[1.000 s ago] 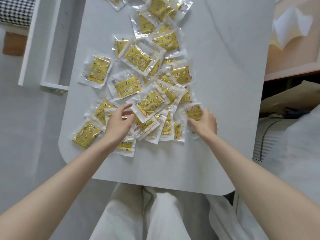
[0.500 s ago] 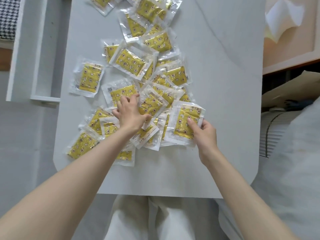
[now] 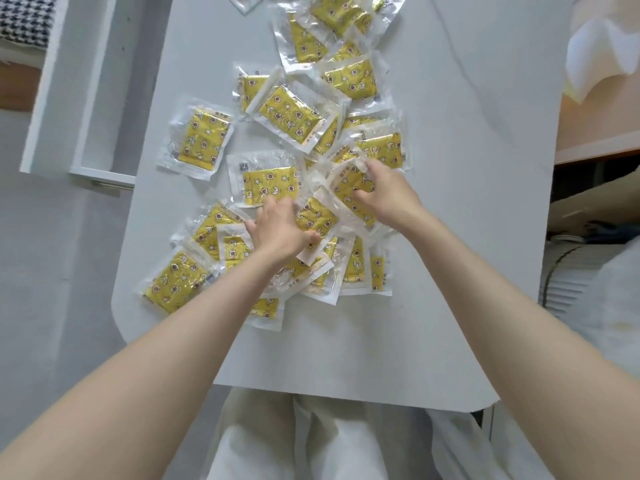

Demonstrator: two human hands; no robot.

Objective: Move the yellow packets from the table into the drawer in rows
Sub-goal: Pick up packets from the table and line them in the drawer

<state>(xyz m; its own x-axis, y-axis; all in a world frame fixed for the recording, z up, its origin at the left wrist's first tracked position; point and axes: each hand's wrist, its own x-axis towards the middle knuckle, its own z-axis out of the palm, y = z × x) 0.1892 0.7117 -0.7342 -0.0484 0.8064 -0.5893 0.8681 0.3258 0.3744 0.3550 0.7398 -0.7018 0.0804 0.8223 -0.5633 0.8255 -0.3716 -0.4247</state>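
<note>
Several yellow packets in clear wrappers lie scattered and overlapping on the white table (image 3: 467,188). My right hand (image 3: 386,197) grips one yellow packet (image 3: 348,192), tilted and held just above the middle of the pile. My left hand (image 3: 280,232) rests on the pile beside it, fingers curled and thumb pressed on the edge of another packet (image 3: 313,218). A single packet (image 3: 201,140) lies apart at the left. The open white drawer (image 3: 93,98) sticks out beyond the table's left edge; what I can see of its inside holds nothing.
The table's right half and near edge are bare. My lap in white trousers (image 3: 304,441) sits under the near edge. A wooden shelf (image 3: 595,150) and white cloth (image 3: 602,57) stand at the right, and a checked fabric (image 3: 24,19) at the far left.
My right hand has carried its packet up and to the left, from the pile's right edge to its middle. My left hand stays on the pile, now meeting that packet.
</note>
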